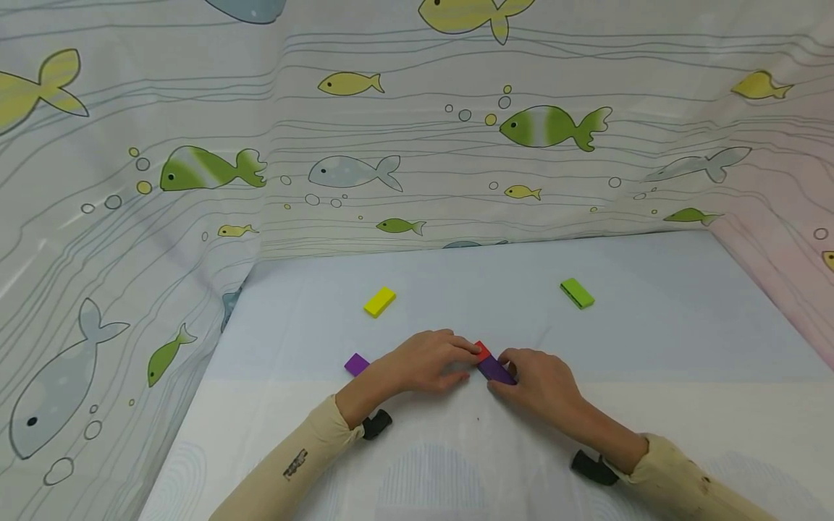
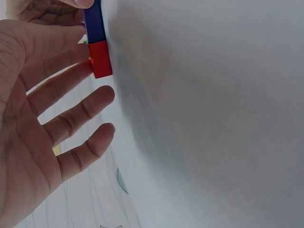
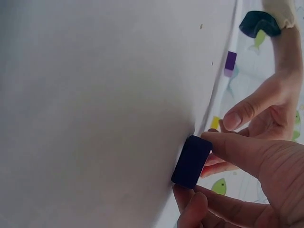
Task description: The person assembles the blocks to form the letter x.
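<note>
My right hand (image 1: 544, 383) pinches a dark blue-purple block (image 1: 496, 370) between thumb and fingers at the middle of the table. In the right wrist view the near end of that dark block (image 3: 192, 162) faces the camera, thumb on one side and fingers on the other. A red block (image 1: 482, 351) sits end to end with it, in line. Fingertips of my left hand (image 1: 426, 363) touch the red block's side. Seen from the left wrist, the fingers of that hand are spread beside the red block (image 2: 100, 59), not curled round it.
Further back on the table (image 1: 456, 282) lie a yellow block (image 1: 380, 302) at left and a green block (image 1: 577, 293) at right. A purple block (image 1: 356, 364) lies beyond my left forearm, partly covered by it. Fish-printed cloth (image 1: 352, 123) hangs behind and at the sides.
</note>
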### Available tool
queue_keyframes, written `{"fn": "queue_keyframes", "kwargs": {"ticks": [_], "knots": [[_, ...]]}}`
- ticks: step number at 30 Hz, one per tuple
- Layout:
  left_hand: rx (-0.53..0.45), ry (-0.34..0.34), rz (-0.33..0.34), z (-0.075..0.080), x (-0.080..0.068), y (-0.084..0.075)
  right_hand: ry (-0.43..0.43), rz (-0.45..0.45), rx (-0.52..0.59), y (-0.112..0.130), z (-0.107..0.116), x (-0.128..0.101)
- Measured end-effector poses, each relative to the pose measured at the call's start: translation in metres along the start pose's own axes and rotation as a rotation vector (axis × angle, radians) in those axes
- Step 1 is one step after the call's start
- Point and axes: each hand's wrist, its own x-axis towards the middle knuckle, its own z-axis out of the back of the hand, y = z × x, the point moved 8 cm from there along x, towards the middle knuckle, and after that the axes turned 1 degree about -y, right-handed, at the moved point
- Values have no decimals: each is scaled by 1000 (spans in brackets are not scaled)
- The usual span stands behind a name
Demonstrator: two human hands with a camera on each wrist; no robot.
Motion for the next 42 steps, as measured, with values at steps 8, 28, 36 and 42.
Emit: {"fn": "queue_keyframes", "kwargs": {"ticks": [8, 28, 36, 42], "knots": [[-8, -4, 7, 1, -1, 0, 1, 17, -22, 2, -2, 2], [-32, -3, 1, -4, -3, 1, 9, 14, -84, -2, 7, 4], [-20, 5, 2, -2, -3, -1, -11, -2, -50, -12, 29, 7], [-8, 7, 2, -2, -3, -2, -64, 3, -57, -22, 47, 8]]}}
